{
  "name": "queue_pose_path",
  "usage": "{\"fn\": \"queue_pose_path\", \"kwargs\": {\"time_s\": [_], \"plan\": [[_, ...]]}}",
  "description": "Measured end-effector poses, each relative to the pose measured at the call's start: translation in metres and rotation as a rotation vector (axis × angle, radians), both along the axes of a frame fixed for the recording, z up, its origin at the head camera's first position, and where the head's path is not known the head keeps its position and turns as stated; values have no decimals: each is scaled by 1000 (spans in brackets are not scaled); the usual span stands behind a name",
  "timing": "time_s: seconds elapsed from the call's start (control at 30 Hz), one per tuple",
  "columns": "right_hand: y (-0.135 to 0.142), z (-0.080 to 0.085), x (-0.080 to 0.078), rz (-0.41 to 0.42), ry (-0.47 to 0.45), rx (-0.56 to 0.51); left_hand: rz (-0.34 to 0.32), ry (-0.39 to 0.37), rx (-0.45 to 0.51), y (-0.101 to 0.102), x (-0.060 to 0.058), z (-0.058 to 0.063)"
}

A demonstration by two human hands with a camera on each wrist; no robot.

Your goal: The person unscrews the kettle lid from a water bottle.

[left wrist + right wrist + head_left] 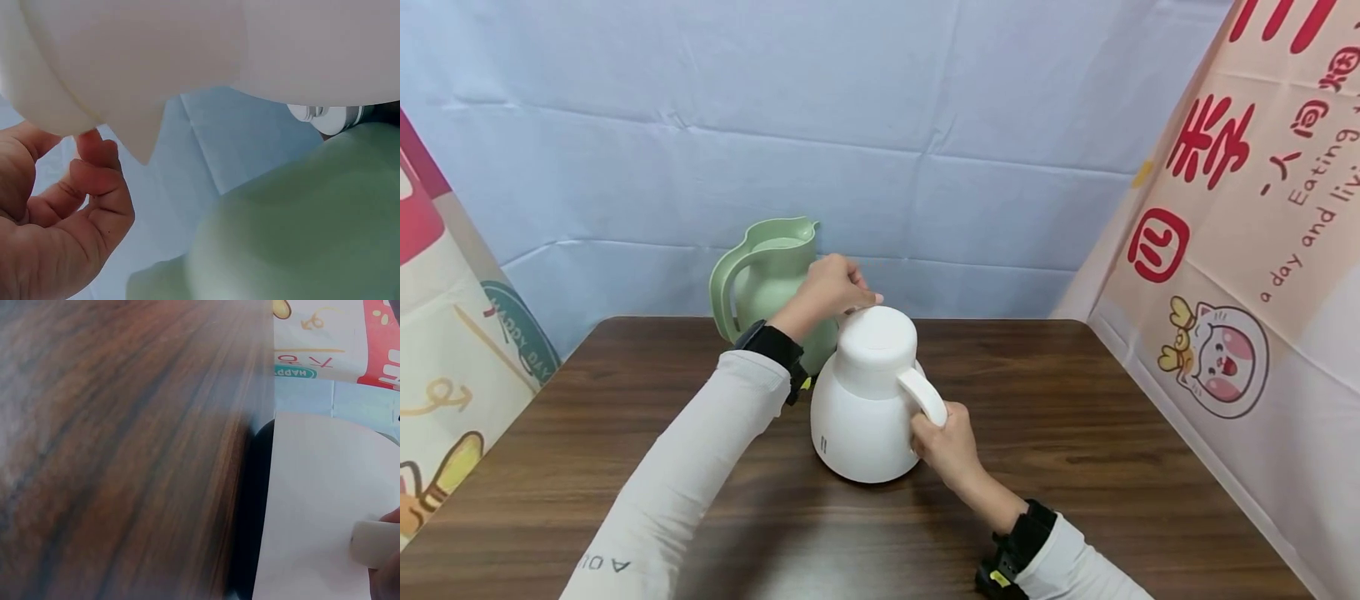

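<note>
sleeve, hands on jug, pitcher near far table edge

The left arm stretches forward, left hand pinching, thumb and bent fingers close together. The right arm slants inward, lower; the right hand grips with curled fingers.

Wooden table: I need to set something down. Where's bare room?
Bare: the wooden table right of the white jug and right hand, and between left sleeve and left edge. Crowded: the middle, where jug, green pitcher and left hand bunch together.
</note>
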State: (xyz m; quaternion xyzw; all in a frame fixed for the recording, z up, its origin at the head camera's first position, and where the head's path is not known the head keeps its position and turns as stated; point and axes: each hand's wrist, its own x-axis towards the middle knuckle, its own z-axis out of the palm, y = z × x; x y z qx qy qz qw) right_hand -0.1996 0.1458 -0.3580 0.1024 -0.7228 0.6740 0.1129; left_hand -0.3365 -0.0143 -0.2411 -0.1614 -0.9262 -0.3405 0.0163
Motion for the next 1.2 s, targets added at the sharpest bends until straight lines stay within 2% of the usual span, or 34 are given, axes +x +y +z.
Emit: {"fn": "queue_pose_path", "kwargs": {"time_s": [0.1,0.3,0.53,0.7,0.9,0.97,1.07,1.2], "plan": [[0,0,0,-3,2,-2,11,-6,57,-6,1,-5],[-1,0,-1,7,-1,-17,-7,55,132,-14,3,-14],[0,1,0,1,-1,-18,-81,85,190,-23,2,-22],[-1,0,0,6,18,-11,-124,32,249,-32,3,-28],[-2,0,-1,13,37,-14,-246,-68,376,-50,10,-27],[-2,0,-1,12,30,-15,-269,-68,383,-55,13,-28],[-2,0,-1,8,24,-12,-288,-28,364,-61,15,-30],[-2,0,0,2,22,-6,-320,103,295,-64,17,-34]]}}
